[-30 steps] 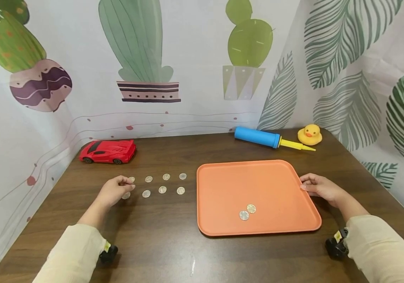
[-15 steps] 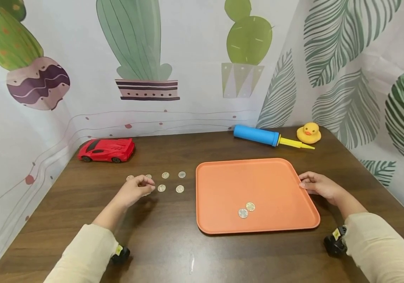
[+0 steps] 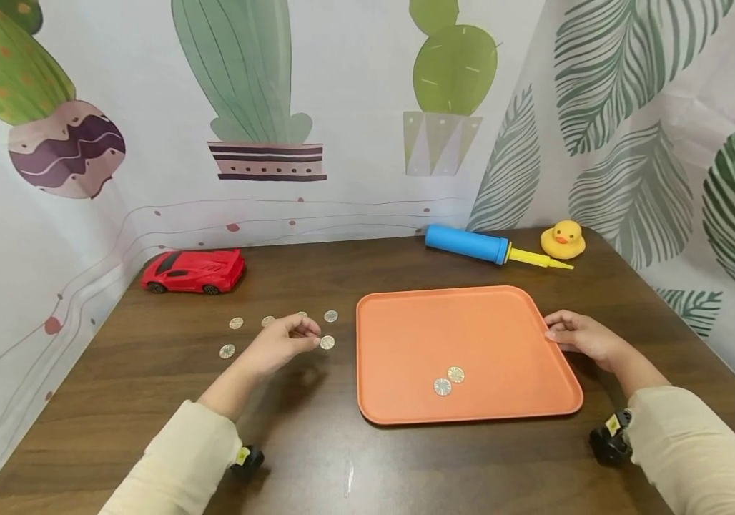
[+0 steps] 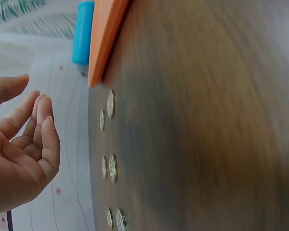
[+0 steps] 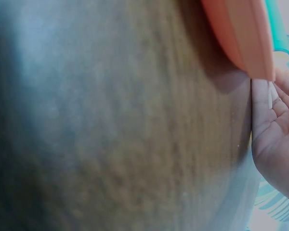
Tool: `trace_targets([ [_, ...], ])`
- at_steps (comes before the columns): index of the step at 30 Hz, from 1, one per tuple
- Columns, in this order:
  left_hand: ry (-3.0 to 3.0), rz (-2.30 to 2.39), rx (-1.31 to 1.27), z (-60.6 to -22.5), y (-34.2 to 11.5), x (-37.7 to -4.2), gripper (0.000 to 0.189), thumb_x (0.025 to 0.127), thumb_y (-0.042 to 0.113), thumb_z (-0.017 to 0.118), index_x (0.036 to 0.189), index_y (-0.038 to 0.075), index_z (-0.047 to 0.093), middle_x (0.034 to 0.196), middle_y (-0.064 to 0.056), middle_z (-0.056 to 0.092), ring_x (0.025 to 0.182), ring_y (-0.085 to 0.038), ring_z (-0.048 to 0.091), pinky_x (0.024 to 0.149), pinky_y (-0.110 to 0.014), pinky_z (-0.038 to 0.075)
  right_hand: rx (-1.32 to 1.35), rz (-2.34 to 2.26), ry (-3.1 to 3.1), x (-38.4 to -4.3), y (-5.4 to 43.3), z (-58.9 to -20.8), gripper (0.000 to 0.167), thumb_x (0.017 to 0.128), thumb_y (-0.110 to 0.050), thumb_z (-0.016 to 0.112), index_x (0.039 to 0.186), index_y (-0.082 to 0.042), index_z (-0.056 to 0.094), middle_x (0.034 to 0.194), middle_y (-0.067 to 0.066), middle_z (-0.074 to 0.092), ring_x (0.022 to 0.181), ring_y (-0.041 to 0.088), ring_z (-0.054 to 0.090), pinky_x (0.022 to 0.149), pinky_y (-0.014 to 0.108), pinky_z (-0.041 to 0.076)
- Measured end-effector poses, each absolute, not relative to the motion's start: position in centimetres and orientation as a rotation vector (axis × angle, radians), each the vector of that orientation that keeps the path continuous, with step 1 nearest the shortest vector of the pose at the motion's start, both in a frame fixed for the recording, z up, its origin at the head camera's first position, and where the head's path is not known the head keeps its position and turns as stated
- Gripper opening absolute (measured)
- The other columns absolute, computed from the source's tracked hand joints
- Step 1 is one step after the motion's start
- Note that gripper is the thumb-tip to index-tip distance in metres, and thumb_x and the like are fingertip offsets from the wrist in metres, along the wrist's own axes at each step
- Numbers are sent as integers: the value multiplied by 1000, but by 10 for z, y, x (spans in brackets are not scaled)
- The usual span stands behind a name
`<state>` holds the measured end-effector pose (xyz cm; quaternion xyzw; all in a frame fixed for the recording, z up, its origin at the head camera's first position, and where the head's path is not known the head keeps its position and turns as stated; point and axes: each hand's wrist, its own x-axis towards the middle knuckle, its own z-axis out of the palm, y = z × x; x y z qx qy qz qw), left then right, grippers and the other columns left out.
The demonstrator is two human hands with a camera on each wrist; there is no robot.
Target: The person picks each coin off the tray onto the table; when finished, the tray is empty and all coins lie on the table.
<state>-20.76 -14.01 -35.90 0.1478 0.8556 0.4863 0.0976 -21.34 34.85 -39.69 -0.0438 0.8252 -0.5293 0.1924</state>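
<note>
My left hand hovers over two rows of round metallic coins on the table, left of the tray. Its fingers are loosely bent, and the left wrist view shows the thumb apart from them with nothing between. Just past the fingertips lies a coin; the hand hides part of the rows. Two coins, one silvery and one gold-toned, lie on the orange tray. At the tray's right edge, my right hand pinches the rim, thumb above and fingers below.
A red toy car stands at the table's back left. Along the back right lie a blue hand pump with a yellow nozzle and a yellow rubber duck. A patterned cloth hangs behind the table.
My left hand has travelled rightward above the coins, from the left end of the rows toward the tray. My right hand keeps its hold on the tray; the coins lie as before.
</note>
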Motion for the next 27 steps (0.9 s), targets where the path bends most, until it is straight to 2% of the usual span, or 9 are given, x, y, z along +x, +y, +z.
trace_targets([
  [8,2480,1425,514,-354,-113,-199,19,78,7,60,93,-4,55,81,-5,55,74,-19,50,65,-28,41,-131,-1510,2308,-214,347,-401,41,88,-10,48,114,17,31,87,6,51,76,9,54,70,25,46],
  [27,2393,1407,779,-366,-46,-199,12,75,3,60,86,-1,58,77,-1,54,69,-11,49,64,-23,40,-149,-1492,2329,-212,348,-398,41,88,-10,47,114,17,31,88,6,50,76,9,54,70,25,46],
])
